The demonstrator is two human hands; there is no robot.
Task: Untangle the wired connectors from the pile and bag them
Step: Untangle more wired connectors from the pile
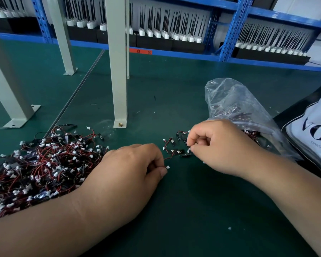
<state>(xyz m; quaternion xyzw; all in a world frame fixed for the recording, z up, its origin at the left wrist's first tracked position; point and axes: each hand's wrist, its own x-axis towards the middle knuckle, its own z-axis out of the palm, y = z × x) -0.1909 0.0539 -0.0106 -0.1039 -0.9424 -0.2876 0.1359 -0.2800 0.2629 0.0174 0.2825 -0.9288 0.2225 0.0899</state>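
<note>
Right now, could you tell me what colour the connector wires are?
Red and black wires, clearest in head view.

A dark green mat (174, 210) covers the bench, with a thin seam (78, 91) running diagonally across it. A dense pile of wired connectors (44, 164) (red and black leads, white plugs) lies at the left. A few loose connectors (174, 147) sit near the middle, just beside a crumpled clear plastic bag (239, 108). Grey posts (119, 71) stand bolted to the mat. A white scrap (229, 228) lies near the front.
</note>
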